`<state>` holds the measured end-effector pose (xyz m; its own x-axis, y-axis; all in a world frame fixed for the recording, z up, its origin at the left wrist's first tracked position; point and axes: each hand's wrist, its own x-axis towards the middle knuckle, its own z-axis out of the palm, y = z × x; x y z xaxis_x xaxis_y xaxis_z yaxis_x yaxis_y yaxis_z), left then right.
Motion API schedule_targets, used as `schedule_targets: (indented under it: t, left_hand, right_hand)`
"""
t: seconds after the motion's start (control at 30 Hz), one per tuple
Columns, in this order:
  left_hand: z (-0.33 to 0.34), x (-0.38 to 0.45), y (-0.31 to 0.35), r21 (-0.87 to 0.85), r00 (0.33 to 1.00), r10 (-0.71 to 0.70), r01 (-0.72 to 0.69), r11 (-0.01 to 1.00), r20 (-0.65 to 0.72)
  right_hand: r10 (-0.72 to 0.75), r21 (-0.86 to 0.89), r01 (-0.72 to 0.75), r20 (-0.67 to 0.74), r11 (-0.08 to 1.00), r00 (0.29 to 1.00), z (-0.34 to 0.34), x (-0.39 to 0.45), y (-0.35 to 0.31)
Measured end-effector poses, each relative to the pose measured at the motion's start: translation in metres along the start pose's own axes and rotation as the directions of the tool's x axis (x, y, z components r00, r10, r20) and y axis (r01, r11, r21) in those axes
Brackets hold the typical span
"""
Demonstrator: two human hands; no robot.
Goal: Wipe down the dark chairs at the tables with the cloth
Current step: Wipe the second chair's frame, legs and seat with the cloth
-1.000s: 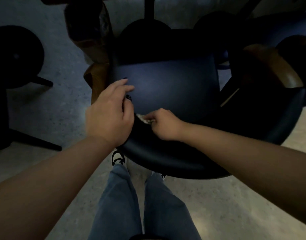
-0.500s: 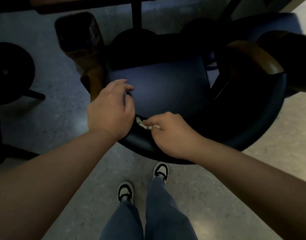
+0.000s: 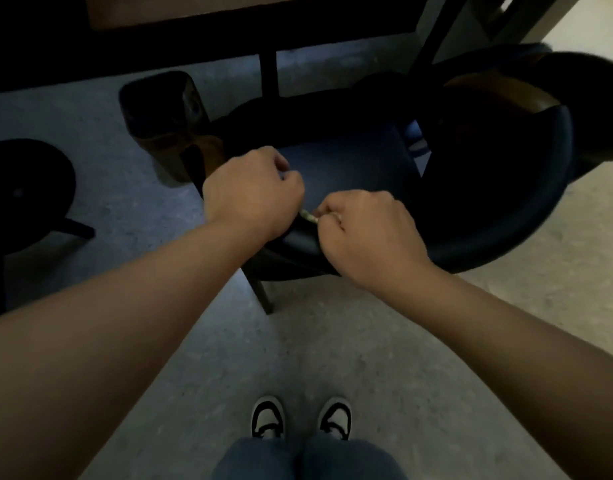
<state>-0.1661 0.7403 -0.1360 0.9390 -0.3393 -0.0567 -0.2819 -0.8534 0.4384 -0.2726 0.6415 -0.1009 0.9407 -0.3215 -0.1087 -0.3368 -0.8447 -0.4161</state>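
Observation:
A dark blue chair (image 3: 350,168) with a curved padded back (image 3: 505,237) stands tucked under a table in front of me. Both of my hands hover over the near rim of its back. A small pale cloth (image 3: 308,215) shows as a thin strip between them. My right hand (image 3: 367,230) is shut on it. My left hand (image 3: 249,192) is curled into a fist at the cloth's left end and seems to pinch it too. Most of the cloth is hidden inside the hands.
The table's dark edge (image 3: 228,15) and a leg (image 3: 268,74) lie beyond the chair. Brown wooden arm ends (image 3: 166,133) flank the seat. A round black pedestal base (image 3: 24,192) sits on the floor at left. My shoes (image 3: 268,417) stand on speckled floor below.
My left hand has gone from flat on the chair back to a curled fist beside the cloth. I have stepped back, so the chair sits farther away and my feet show lower down.

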Motion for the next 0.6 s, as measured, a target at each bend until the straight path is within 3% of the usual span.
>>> schedule_targets:
  t: [0.27, 0.43, 0.6]
  left_hand:
    - [0.008, 0.004, -0.006, -0.007, 0.994, 0.064, -0.065, 0.998, -0.090]
    - [0.002, 0.009, -0.005, -0.147, 0.998, 0.037, -0.044, 0.988, -0.052]
    - [-0.002, 0.008, -0.002, -0.235, 0.994, 0.042, -0.065, 0.970, -0.101]
  right_hand:
    - [-0.070, 0.015, 0.072, -0.096, 0.997, 0.993, 0.006, -0.002, 0.007]
    - [-0.093, 0.073, 0.104, -0.140, 0.992, 0.986, 0.010, 0.001, 0.009]
    - [-0.132, 0.095, 0.148, -0.162, 0.984, 0.978, 0.005, 0.003, 0.010]
